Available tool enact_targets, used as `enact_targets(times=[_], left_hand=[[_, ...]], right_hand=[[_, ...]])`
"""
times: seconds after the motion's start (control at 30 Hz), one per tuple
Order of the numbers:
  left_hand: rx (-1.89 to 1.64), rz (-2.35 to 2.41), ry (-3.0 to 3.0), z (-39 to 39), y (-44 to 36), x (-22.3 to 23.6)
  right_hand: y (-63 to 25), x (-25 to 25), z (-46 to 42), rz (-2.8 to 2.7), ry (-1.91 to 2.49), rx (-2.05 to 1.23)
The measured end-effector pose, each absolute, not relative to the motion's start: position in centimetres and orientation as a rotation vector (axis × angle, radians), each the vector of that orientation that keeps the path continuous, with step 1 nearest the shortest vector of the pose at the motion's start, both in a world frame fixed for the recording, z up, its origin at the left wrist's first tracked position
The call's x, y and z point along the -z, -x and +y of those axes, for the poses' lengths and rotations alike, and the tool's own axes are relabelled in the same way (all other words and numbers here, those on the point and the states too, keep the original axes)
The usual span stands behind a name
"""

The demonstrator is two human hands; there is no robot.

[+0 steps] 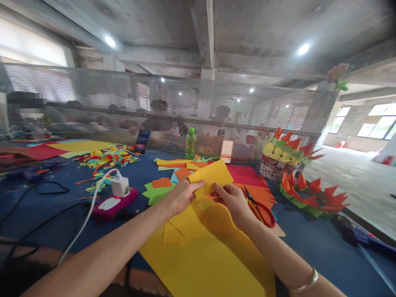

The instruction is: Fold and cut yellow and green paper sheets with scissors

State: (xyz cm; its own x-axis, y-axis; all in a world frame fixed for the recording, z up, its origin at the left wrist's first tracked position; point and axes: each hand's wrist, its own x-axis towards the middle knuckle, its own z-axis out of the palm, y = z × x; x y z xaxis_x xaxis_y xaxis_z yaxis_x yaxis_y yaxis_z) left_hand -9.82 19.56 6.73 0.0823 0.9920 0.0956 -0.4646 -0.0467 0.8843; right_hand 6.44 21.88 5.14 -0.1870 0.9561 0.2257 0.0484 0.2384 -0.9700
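Note:
A small yellow paper piece point(213, 174) is held up between both hands over the table. My left hand point(184, 196) pinches its left edge, thumb on top. At its lower right edge, my right hand point(230, 198) grips it with thumb and fingers. Beneath them lies a large yellow paper sheet point(213, 255), with smaller yellow pieces point(177, 227) on its left part. Scissors with red and yellow handles point(262, 212) rest just right of my right hand, on orange paper point(267, 192). Green paper pieces point(157, 192) lie beyond my left hand.
A magenta power strip point(116, 204) with a white charger point(120, 184) and cables sits left. Paper scraps point(107, 156) and a green bottle point(191, 143) stand farther back, before a perforated metal screen point(185, 88). Spiky orange-green paper rings point(315, 196) and a glue gun point(361, 235) are right.

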Motion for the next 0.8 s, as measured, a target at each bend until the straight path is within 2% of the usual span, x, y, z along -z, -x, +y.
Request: enact_targets(times=[0.13,0.3,0.37,0.47,0.6,0.8], left_hand=[[-1.405,0.760,-0.897,19.9,10.2,-6.9],[-1.436,0.793,-0.829,20.2,10.5,-7.0],[-1.440,0.801,-0.811,20.2,10.5,-7.1],[-1.447,0.797,-0.796,20.1,10.5,-7.3],[-1.451,0.799,-0.784,19.9,10.5,-7.5],[-1.451,0.781,-0.796,19.7,10.5,-7.8]], right_hand=[[-8.4,-6.9,22.6,-1.827,1.165,-0.881],[-13.5,-9.8,24.0,-2.082,1.668,-0.248],[-15.3,-10.1,24.3,-2.144,1.857,-0.089],[-16.9,-9.6,24.6,-2.262,1.987,0.022],[-17.1,-8.1,25.2,-2.401,1.923,0.082],[-16.8,-6.9,26.7,-2.288,1.897,0.171]])
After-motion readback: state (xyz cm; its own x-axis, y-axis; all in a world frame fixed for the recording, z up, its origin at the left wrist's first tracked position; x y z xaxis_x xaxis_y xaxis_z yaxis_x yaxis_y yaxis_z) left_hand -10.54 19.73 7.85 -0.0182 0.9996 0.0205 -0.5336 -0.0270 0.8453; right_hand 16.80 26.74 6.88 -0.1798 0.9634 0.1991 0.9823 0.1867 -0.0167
